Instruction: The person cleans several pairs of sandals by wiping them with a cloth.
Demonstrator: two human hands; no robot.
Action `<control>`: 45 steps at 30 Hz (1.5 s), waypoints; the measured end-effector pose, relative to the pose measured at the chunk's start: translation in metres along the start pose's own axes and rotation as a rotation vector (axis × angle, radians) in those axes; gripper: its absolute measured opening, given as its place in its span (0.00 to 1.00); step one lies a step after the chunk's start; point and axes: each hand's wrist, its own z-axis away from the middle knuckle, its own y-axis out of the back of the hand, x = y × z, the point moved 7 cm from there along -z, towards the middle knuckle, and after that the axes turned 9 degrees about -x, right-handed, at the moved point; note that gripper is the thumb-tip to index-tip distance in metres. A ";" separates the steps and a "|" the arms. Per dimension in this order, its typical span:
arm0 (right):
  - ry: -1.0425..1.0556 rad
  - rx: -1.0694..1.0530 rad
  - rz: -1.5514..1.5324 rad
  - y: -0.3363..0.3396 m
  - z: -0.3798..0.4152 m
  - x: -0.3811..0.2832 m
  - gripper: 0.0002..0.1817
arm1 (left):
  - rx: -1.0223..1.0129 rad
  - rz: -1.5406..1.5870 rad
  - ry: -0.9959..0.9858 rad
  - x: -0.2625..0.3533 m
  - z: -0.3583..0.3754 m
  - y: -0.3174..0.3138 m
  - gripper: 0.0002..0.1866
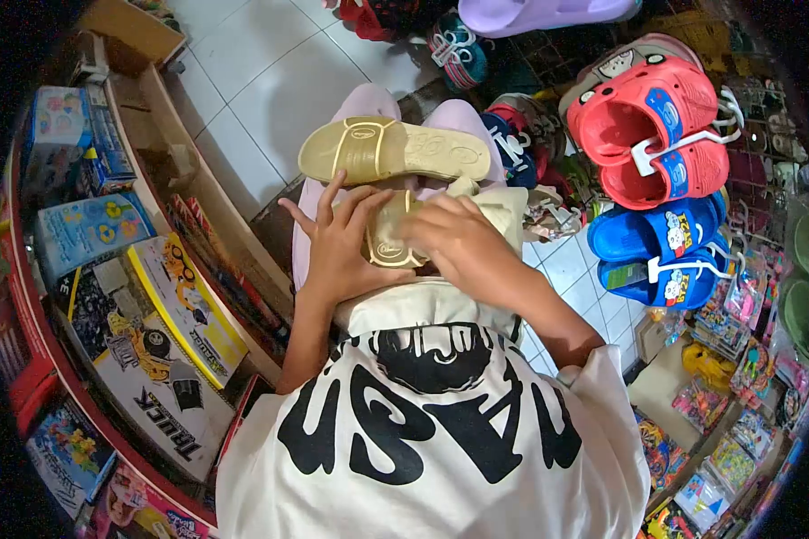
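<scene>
Two olive-yellow slide sandals lie on my lap. The upper one (362, 154) lies crosswise, its strap towards the left. The lower sandal (392, 235) is partly covered by my hands. My left hand (343, 235) rests on its left side with the fingers spread, one fingertip reaching the upper sandal's edge. Over its right part is my right hand (454, 241), blurred, with its fingers bent together; what they hold, if anything, is hidden. A pale cream crumpled piece (503, 214) lies just right of the sandals, partly behind my right hand.
Boxed toys (144, 359) fill the shelf on the left. Red clogs (647, 135) and blue slides (661, 247) hang on white hangers at the right. Small packaged items (728, 458) stand at lower right. A lilac sandal (548, 13) shows at the top.
</scene>
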 end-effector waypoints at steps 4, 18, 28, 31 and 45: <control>0.022 0.005 0.118 -0.030 -0.017 -0.009 0.13 | 0.031 0.008 0.009 -0.006 0.002 -0.004 0.45; 0.081 -0.002 -0.072 0.023 0.022 -0.016 0.17 | 0.087 0.320 -0.091 -0.020 0.010 0.006 0.43; 0.225 -0.161 0.152 -0.036 -0.022 0.003 0.17 | 0.117 0.090 0.342 -0.044 0.024 -0.021 0.60; 0.176 -0.359 0.051 -0.034 -0.008 0.005 0.17 | 0.043 0.094 0.375 -0.039 0.026 -0.018 0.64; -0.154 0.010 0.048 -0.035 -0.017 0.034 0.21 | 0.028 0.113 0.325 -0.035 0.019 -0.032 0.70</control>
